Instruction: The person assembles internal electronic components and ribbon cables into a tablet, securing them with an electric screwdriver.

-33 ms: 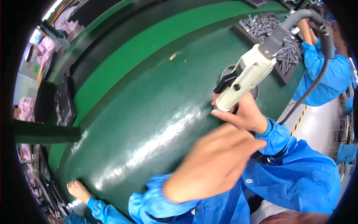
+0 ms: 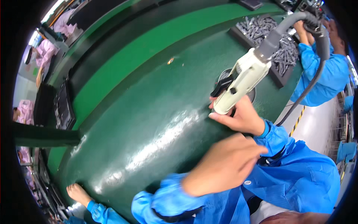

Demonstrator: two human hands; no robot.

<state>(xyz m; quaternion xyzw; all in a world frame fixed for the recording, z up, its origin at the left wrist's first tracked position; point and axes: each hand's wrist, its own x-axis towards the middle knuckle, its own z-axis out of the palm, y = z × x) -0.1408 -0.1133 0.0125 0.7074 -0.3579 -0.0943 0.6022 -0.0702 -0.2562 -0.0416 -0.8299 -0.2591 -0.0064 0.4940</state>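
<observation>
A cream-coloured hand tool (image 2: 240,84) with a black lever slants down from a thick grey hose (image 2: 289,24). My right hand (image 2: 244,117) is closed around its lower end. Its thumb lies below that end and its fingertips show at the far side. Something small and dark shows beside the palm, too covered to name. Nearer to me, my left hand (image 2: 225,164) is held in the air with curled fingers, its tips drawn together toward the right. Whatever they pinch, if anything, cannot be made out. Behind the tool a round container (image 2: 225,74) is partly hidden.
On the green tabletop (image 2: 123,119), a black tray (image 2: 278,78) of many small dark grey parts stands at the back right. A co-worker's blue sleeves (image 2: 324,74) reach in there. Another person's hand (image 2: 77,192) rests at the lower left. A dark post (image 2: 48,135) juts in at left.
My left hand has shifted slightly to the right and is less blurred, its fingers more curled. My right hand stays at the tool's lower end. The whole view has shifted a little.
</observation>
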